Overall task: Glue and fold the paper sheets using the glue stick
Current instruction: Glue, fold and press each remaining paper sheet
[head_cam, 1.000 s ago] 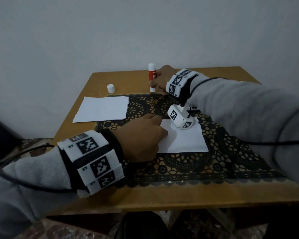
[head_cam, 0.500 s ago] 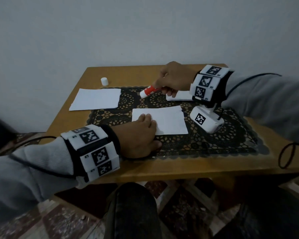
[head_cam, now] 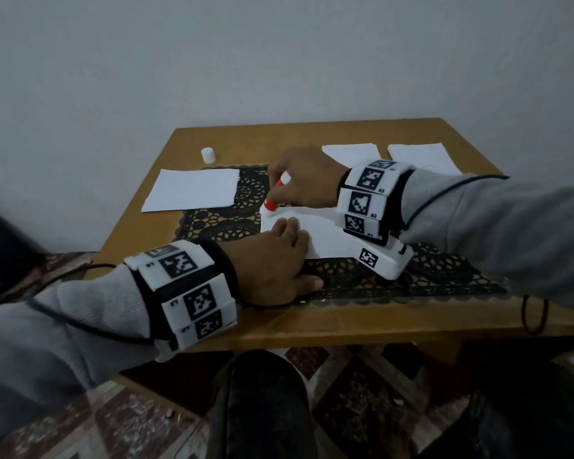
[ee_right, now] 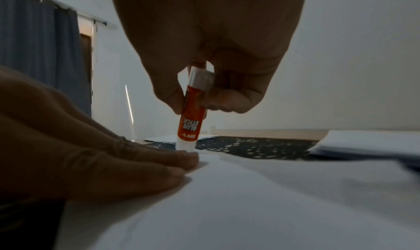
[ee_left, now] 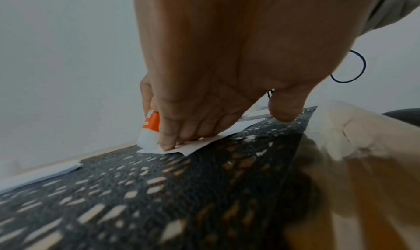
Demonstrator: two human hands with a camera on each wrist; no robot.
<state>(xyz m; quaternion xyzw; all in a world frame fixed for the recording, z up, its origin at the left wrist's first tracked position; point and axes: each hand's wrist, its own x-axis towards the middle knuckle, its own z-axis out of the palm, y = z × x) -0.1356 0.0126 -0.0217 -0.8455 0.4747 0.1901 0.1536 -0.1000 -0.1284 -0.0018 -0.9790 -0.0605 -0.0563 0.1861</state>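
Note:
A white paper sheet [head_cam: 325, 233] lies on the black lace mat [head_cam: 345, 276] in the middle of the table. My left hand [head_cam: 279, 256] presses flat on the sheet's left part, its fingers [ee_left: 168, 139] straight on the paper [ee_left: 200, 142]. My right hand [head_cam: 305, 180] grips an orange-and-white glue stick [head_cam: 272, 202] upside down. In the right wrist view the glue stick [ee_right: 191, 117] stands nearly upright, its white tip down on the sheet [ee_right: 250, 200] at its far left corner, just beyond my left fingertips [ee_right: 181, 158].
Another white sheet [head_cam: 193, 190] lies at the left, half on the mat. Two more sheets [head_cam: 421, 155] lie at the table's far right. The glue stick's white cap [head_cam: 208, 154] stands near the far left edge. The table [head_cam: 312, 326] is against a wall.
My right hand carried the glue stick from the back of the table down to the sheet's far left corner and turned it tip-down. My left hand stays pressed on the sheet.

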